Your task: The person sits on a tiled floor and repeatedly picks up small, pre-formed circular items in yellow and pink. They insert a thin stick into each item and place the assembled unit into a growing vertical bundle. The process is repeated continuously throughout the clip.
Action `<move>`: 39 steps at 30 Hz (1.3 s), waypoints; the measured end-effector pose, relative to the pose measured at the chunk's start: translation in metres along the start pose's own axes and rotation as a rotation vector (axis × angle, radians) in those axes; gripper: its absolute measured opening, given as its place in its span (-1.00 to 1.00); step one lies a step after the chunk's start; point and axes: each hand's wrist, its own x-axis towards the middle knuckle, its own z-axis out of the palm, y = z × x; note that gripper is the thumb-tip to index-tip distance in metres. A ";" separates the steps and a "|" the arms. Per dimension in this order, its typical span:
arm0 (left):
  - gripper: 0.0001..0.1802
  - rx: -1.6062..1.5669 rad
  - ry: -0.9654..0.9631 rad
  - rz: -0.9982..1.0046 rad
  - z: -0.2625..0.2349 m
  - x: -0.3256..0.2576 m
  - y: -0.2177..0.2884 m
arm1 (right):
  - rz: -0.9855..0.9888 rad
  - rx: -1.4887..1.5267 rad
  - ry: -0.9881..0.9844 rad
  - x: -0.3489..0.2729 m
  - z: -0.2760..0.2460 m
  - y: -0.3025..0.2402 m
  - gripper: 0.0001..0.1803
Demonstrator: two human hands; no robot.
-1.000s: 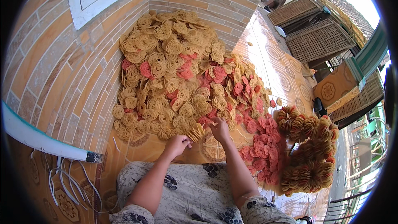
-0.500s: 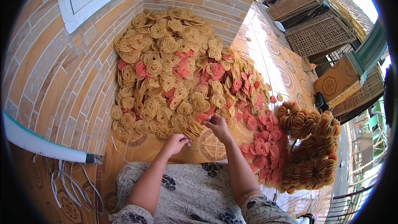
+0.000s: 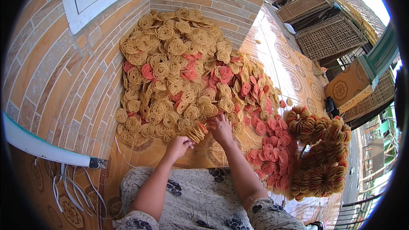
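My left hand (image 3: 178, 147) is closed at the near end of a short strung stack of crackers (image 3: 197, 133), thin and lacy, mostly yellow. An orange-pink piece sits at the stack's far end, where a bit of pale string or stick shows. My right hand (image 3: 221, 129) is just right of the stack, its fingers spread over the near edge of a big pile of rosette-shaped crackers (image 3: 170, 81). Its fingertips touch the pieces there; I see no cracker lifted in them. The pile is mostly yellow with scattered pink ones.
Pink crackers (image 3: 270, 149) lie in a heap to the right, beside strung bundles of crackers (image 3: 319, 153). A brick-patterned wall (image 3: 76, 76) bounds the pile. White strips (image 3: 70, 191) lie at lower left. Woven bamboo racks (image 3: 330, 36) stand at far right.
My right hand has moved from holding a pink cracker beside the stack to the pile's edge. A pink piece now sits on the stack's end. My left hand stays nearly in place.
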 end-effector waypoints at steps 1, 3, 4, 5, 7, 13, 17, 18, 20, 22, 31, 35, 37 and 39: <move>-0.80 0.019 -0.004 -0.017 0.000 -0.001 0.001 | 0.006 -0.060 -0.019 0.002 0.000 0.000 -0.83; -0.80 0.008 -0.011 0.009 0.001 -0.003 0.005 | 0.113 -0.037 0.000 0.004 -0.002 0.002 -0.83; -0.80 0.006 -0.018 0.009 0.001 -0.004 0.007 | 0.157 -0.014 0.040 0.004 -0.003 0.003 -0.83; -0.79 0.009 -0.017 0.020 0.000 -0.004 0.008 | 0.137 -0.005 0.045 0.004 -0.004 0.003 -0.84; -0.79 0.006 -0.020 0.027 0.000 -0.005 0.011 | 0.011 -0.125 0.079 0.002 -0.003 0.003 -0.85; -0.80 -0.026 -0.010 0.040 -0.001 -0.004 0.010 | 0.006 -0.078 0.145 0.004 -0.001 0.002 -0.79; -0.80 -0.012 -0.002 0.073 -0.001 -0.004 0.011 | 0.214 0.211 0.155 0.006 -0.013 0.006 -0.79; -0.80 -0.020 0.002 0.081 0.000 -0.005 0.011 | 0.292 0.313 0.100 0.005 -0.016 0.005 -0.79; -0.81 -0.022 0.000 0.062 -0.001 -0.005 0.014 | 0.257 0.347 0.119 0.003 -0.024 0.003 -0.77; -0.81 -0.013 -0.007 0.037 -0.001 -0.006 0.016 | 0.201 0.326 0.155 0.003 -0.030 -0.002 -0.74; -0.79 -0.006 0.014 0.074 -0.001 -0.005 0.013 | 0.063 0.472 0.236 0.004 -0.040 -0.016 -0.83; -0.80 -0.036 0.030 0.063 0.001 -0.003 0.010 | -0.007 0.329 0.222 0.004 -0.046 -0.019 -0.84; -0.80 -0.019 0.052 0.074 0.002 -0.003 0.008 | -0.081 0.250 0.258 0.004 -0.051 -0.020 -0.84; -0.81 -0.020 0.059 0.063 0.002 -0.002 0.007 | -0.078 0.347 0.170 0.002 -0.055 -0.020 -0.83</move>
